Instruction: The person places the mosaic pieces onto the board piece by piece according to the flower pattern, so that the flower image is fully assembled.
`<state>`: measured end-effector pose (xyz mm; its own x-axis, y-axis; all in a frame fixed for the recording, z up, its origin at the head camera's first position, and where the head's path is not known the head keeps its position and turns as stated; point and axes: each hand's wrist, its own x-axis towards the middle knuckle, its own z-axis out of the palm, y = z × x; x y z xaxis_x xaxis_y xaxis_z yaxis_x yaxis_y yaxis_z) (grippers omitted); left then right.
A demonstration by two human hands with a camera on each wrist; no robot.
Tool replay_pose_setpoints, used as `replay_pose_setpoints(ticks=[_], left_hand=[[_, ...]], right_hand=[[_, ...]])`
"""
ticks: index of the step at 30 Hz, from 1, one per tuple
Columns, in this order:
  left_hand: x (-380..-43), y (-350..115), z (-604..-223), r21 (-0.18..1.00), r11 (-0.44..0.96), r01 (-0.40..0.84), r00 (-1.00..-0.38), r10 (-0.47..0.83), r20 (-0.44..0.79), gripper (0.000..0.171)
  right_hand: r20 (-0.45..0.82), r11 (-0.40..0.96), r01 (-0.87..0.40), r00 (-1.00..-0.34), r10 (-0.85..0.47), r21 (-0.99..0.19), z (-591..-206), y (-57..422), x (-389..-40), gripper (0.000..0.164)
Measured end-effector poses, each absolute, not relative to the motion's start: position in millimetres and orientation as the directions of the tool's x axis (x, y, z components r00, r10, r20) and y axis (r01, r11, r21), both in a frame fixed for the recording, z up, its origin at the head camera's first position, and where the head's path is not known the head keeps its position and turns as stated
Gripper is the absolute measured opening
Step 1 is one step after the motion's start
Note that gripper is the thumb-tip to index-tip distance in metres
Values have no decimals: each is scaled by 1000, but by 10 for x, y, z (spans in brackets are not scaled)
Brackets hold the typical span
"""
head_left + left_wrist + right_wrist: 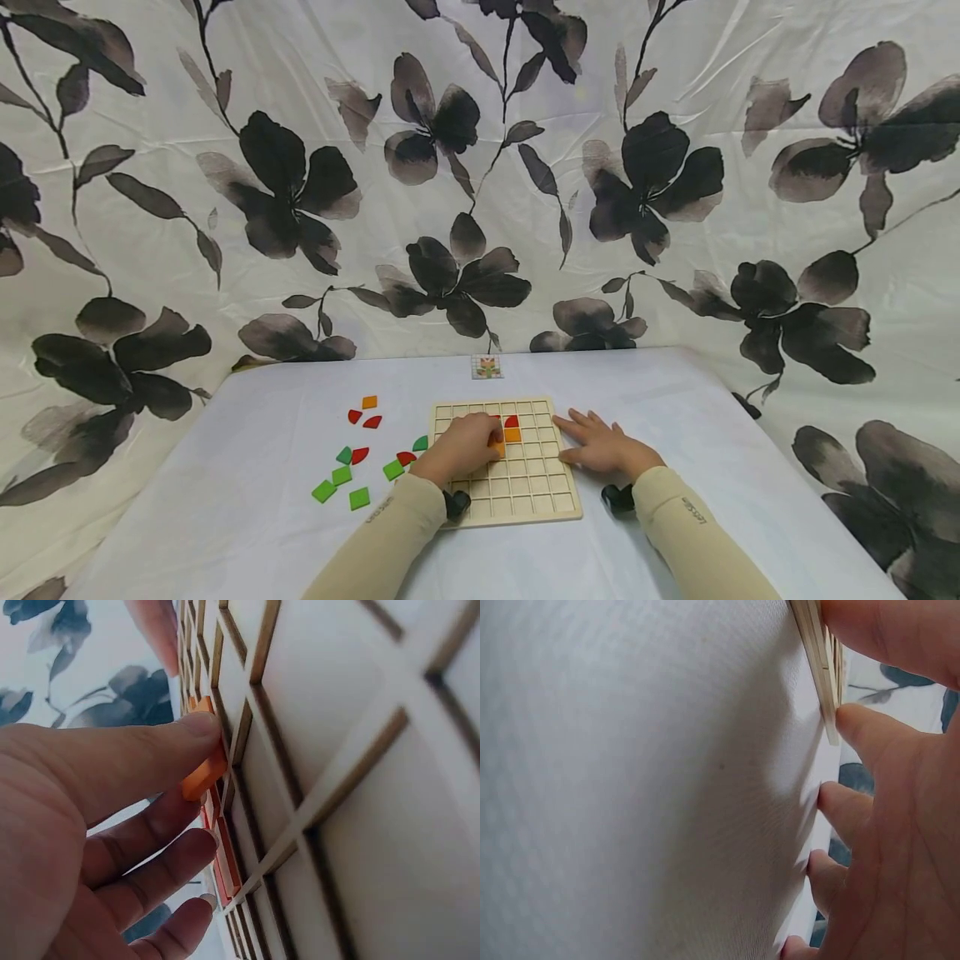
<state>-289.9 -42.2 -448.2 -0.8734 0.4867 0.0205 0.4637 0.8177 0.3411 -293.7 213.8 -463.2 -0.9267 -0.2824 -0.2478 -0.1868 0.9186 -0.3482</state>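
Note:
A square wooden grid board point(532, 486) lies on the white-covered table. My left hand point(467, 443) is over its upper middle, pinching an orange square tile point(202, 778) between thumb and index finger, close over the grid cells. Beside that tile, another orange square point(512, 435) sits in a cell, with a red quarter-round piece point(512, 422) directly above it. More red shows past the fingertips, partly hidden by the hand. At the board's right edge, my right hand point(606, 447) rests with fingers spread, its thumb and index fingertip point(849, 716) touching the wooden rim.
Left of the board lie loose pieces: green squares point(359, 498), red quarter-rounds point(372, 422), an orange square point(370, 402) and green rounded pieces point(421, 443). A small card with a coloured pattern point(487, 367) lies at the table's far edge, before a flower-printed curtain point(540, 250).

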Motion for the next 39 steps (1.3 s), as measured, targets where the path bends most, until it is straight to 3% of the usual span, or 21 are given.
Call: replay_pose_setpoints(ticks=[5,11,17,30,39], left_hand=[[-2886,-419,-4521,334,814,475,-870,491,41,6],[-2848,-369,-4506,146,840,523,-852,521,53,12],[-2783,-348,-4475,49,851,523,-852,520,59,17],[-2724,-554,-4496,149,858,491,-871,486,71,11],[-2748,-983,-4393,255,906,338,-939,343,27,19]], right_hand=[[-256,919,-187,-924,-284,-347,-4622,2137,-2933,67],[-250,917,-193,-924,-289,-349,-4602,2127,-2924,67],[-247,917,-195,-924,-291,-348,-4617,2125,-2939,67],[-248,918,-195,-924,-290,-345,-4642,2131,-2942,67],[-256,919,-192,-922,-289,-344,-4620,2124,-2928,67]])
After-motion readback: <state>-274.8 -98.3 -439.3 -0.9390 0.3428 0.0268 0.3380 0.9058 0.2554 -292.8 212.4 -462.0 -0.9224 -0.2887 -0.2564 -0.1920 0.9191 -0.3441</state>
